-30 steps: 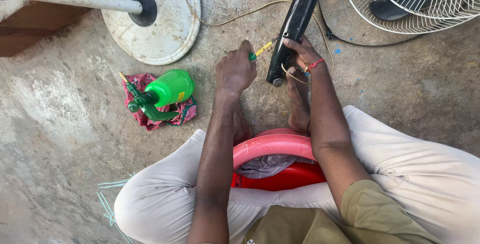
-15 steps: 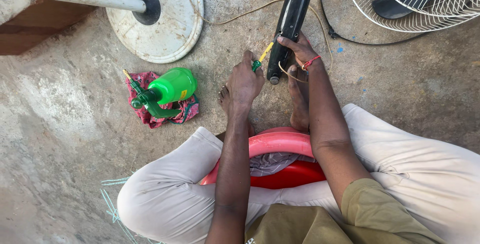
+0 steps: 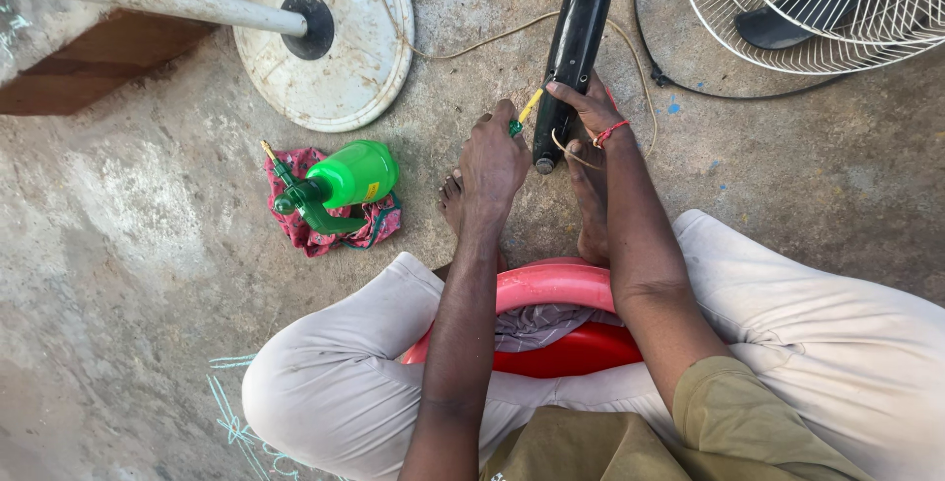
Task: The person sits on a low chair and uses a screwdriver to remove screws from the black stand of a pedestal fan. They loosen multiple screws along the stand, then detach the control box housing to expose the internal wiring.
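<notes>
The long black housing (image 3: 575,53) lies on the concrete floor (image 3: 128,274) with its long axis running almost straight away from the person, the near rounded end by the fingers and the far end pointing up past the top of the view, tilted slightly to the right. The right hand (image 3: 591,112) steadies its lower part, thumb and fingers closed around the near end. Just left of it, the left hand (image 3: 492,161) is curled shut around a small screwdriver (image 3: 525,112) with a yellow and green handle, whose tip points up and right toward the housing. Compared with half a second earlier, the left hand sits a little nearer the housing, while the right hand's grip is unchanged. A thin tan wire (image 3: 492,38) loops past both hands. Well to the left of the left hand, a green oil can (image 3: 340,181) rests on a red patterned cloth (image 3: 295,220); beyond it stands a round white fan base (image 3: 335,67), and beyond the right hand lies a wire fan guard (image 3: 817,18).
</notes>
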